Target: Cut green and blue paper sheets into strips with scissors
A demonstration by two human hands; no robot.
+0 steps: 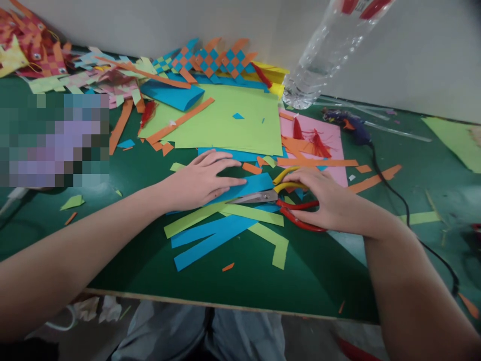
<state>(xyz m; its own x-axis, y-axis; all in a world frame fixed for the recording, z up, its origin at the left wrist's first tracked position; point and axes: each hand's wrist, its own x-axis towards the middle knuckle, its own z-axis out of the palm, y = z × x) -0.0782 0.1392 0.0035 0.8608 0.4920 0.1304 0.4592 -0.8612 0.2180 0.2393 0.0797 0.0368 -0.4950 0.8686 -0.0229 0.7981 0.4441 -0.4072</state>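
Note:
My right hand (319,200) grips scissors (268,196) with yellow and red handles, their blades pointing left over the paper. Flat on a blue paper piece (259,184), my left hand (208,180) has its fingers stretched out; the blade tips lie near its fingertips and thumb. Below the blades, blue strips (210,250) and light green strips (197,219) overlap on the green table (319,281). One green strip (280,250) is bent at its end. A larger stack of light green sheets (233,120) lies just beyond my hands.
Woven paper fish (208,59) stand against the wall. A clear plastic bottle (319,50) leans at the back. Red tassels (317,144) lie on pink paper (334,135). At right is a glue gun (349,123) with a black cord (394,190). Orange scraps (120,125) are scattered about.

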